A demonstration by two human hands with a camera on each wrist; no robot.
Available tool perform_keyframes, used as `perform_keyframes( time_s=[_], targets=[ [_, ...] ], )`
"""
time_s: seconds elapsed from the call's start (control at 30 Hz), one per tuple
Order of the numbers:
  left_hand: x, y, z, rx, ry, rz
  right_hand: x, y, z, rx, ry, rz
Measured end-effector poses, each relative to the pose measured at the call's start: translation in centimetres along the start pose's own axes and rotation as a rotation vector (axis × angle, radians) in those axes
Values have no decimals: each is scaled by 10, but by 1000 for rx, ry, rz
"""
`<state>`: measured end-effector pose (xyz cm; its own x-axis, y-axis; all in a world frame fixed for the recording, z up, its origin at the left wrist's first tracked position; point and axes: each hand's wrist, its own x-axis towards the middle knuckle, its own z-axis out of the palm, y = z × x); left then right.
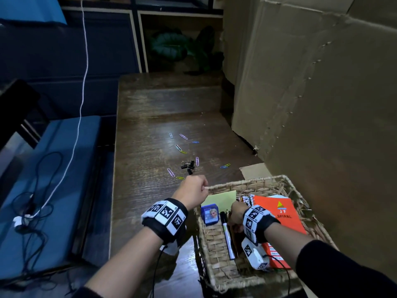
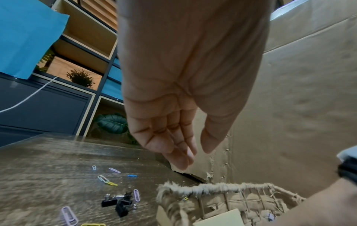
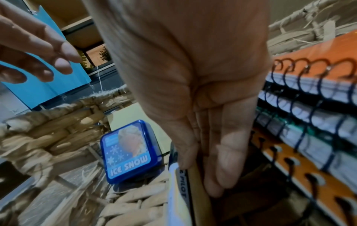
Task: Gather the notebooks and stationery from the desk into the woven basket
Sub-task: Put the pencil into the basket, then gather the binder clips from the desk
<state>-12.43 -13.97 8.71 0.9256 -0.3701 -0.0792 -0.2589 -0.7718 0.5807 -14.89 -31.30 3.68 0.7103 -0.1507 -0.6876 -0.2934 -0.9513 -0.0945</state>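
Note:
The woven basket (image 1: 247,183) (image 2: 212,188) (image 3: 48,116) stands at the desk's near right. Inside lie an orange spiral notebook (image 1: 283,211) (image 3: 318,50), a blue "ICE SNOW" box (image 1: 210,215) (image 3: 127,152), a white marker (image 1: 227,237) (image 3: 177,191) and a pale yellow pad (image 1: 221,198). My right hand (image 1: 235,216) (image 3: 201,177) reaches down into the basket, its straight fingers touching the marker and a brown stick. My left hand (image 1: 194,189) (image 2: 195,157) hovers empty at the basket's far left corner, fingers relaxed. Coloured paper clips (image 1: 182,136) and black binder clips (image 1: 189,165) (image 2: 119,201) lie scattered on the desk (image 1: 161,104).
A tall cardboard box (image 1: 311,104) walls off the desk's right side, just behind the basket. A blue cushioned seat (image 1: 53,168) with cables lies left of the desk. Shelves with a plant (image 1: 171,46) stand beyond the far edge.

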Motion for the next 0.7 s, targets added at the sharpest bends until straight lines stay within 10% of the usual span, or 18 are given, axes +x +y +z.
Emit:
perform_keyframes(
  time_s=[0.43, 0.7],
  targets=[
    [6, -20, -2, -4, -4, -57, 3, 2, -6, -5, -49, -34],
    [32, -55, -39, -35, 113, -183, -17, -3, -92, 239, -2, -198]
  ],
)
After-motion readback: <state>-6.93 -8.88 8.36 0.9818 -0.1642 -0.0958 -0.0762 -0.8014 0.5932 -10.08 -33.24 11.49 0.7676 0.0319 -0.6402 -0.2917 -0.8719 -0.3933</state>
